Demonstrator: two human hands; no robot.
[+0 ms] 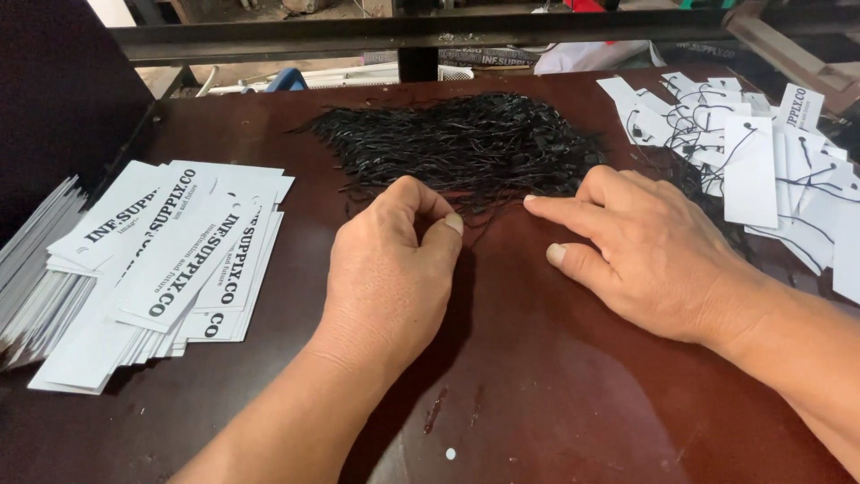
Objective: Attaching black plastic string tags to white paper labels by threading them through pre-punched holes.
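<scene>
1. Standing close, I see the left hand [390, 260] curled near the table's middle, thumb and forefinger pinched together at the near edge of the pile of black strings [466, 148]; it seems to have nipped a strand or two, though the strand itself is too thin to make out for certain.
2. Just beside it, the right hand [640, 251] lies flat and open on the dark table [537, 394], fingers stretched toward the same edge, holding nothing. I judge it is steadying or teasing strands apart.
3. Off to the left, a fanned stack of plain white tags [170, 260] sits within easy reach, no strings on them.
4. Farther back, the strings form a loose, tangled black heap with small fasteners, spread across the table's centre.
5. At the far right, strung tags [752, 152] lie scattered, kept apart from the plain ones.
</scene>
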